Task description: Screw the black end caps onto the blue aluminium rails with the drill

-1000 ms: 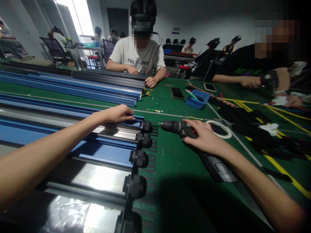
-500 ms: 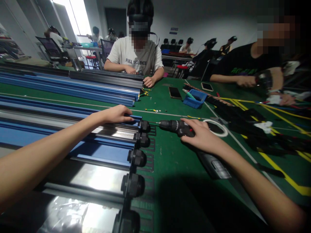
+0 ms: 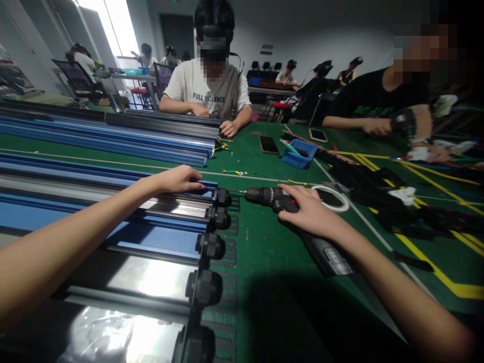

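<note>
If the drill (image 3: pixel 269 197) tilts or is pushed unevenly from here, we judge that its thin bit (image 3: pixel 237 191) could slip sideways and scuff the black plug (image 3: pixel 222 196) at the rail's end; we cannot tell whether the tip touches that end or stops just beside it. Our left hand (image 3: pixel 179 179) rests on the blue rail (image 3: pixel 109 172), fingers curled over it near that end, so a skidding bit might catch a fingertip, and light pressure there might let the rail shift. We cannot tell whether that hand pinches or merely lies on it. Our right hand (image 3: pixel 313 212) has its grip wrapped around the drill's back end; any finger on the trigger is hidden. The drill points toward the rail, well in from the far edge of the green counter (image 3: pixel 264 252). It looks mostly black, with a ridged collar, pale markings and a small red spot, its handle slanting away beneath our palm.
</note>
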Demonstrator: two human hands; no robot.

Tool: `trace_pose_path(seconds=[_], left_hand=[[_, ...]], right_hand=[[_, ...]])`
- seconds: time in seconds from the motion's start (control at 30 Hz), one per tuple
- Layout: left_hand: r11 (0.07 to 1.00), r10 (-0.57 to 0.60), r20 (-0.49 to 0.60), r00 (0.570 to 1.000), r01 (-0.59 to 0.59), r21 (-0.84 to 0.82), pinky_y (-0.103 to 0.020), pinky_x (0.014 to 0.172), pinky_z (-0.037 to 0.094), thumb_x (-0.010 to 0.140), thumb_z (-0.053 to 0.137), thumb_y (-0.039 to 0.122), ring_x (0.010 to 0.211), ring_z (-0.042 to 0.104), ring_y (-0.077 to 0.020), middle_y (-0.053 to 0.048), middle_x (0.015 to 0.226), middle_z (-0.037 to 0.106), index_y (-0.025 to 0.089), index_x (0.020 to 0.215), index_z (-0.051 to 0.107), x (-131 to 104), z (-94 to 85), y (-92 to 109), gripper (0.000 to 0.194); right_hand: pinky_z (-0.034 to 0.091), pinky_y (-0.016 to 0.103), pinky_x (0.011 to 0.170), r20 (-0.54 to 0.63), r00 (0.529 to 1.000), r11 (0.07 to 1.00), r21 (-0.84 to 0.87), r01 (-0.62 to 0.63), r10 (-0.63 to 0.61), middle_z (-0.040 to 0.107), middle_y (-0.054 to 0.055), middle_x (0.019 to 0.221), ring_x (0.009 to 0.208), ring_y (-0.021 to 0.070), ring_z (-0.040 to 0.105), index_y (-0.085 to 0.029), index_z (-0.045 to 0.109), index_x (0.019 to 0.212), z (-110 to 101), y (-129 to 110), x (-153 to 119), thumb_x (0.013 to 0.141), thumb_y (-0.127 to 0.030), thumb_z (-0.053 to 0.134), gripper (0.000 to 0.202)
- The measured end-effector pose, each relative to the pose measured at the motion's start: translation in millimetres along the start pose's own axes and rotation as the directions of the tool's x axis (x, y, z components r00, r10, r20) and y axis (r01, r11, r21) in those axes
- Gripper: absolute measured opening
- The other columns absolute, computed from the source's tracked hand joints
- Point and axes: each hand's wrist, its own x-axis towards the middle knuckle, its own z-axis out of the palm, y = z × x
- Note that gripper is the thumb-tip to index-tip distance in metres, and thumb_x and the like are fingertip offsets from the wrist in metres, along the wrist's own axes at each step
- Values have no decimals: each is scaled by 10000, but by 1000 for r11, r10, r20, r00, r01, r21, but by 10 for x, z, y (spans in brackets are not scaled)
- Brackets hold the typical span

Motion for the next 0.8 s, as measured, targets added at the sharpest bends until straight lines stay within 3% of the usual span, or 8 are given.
trace_pose_path(seconds=[0.33, 0.6, 0.8], left_hand=[[999, -12, 0, 1000, 12, -30, -247, 627, 329, 975, 516, 504, 643, 496, -133, -23, 731, 624, 124, 843, 681, -26, -23, 41, 435], [1000, -17, 5, 1000, 17, -24, -249, 629, 328, 970, 521, 504, 638, 491, -132, -26, 728, 624, 124, 836, 685, -17, -9, 16, 435], [999, -32, 4, 999, 32, -14, -237, 620, 330, 964, 521, 528, 641, 502, -129, -17, 735, 635, 125, 861, 699, -12, -9, 9, 452]], right_hand=[[410, 543, 1120, 26, 999, 999, -29, -20, 20, 559, 151, 1386, 1280, 405, 506, -228, 486, 1494, -29, 9, 8, 787, -492, 623, 766], [482, 529, 1010, 63, 990, 987, -110, -120, 127, 611, 162, 1243, 1174, 410, 586, -235, 510, 1469, -143, 250, -62, 765, -531, 633, 774], [525, 506, 910, 64, 992, 983, -155, -95, 106, 656, 156, 1180, 1059, 379, 652, -233, 545, 1427, -194, 392, -93, 741, -571, 639, 770]])
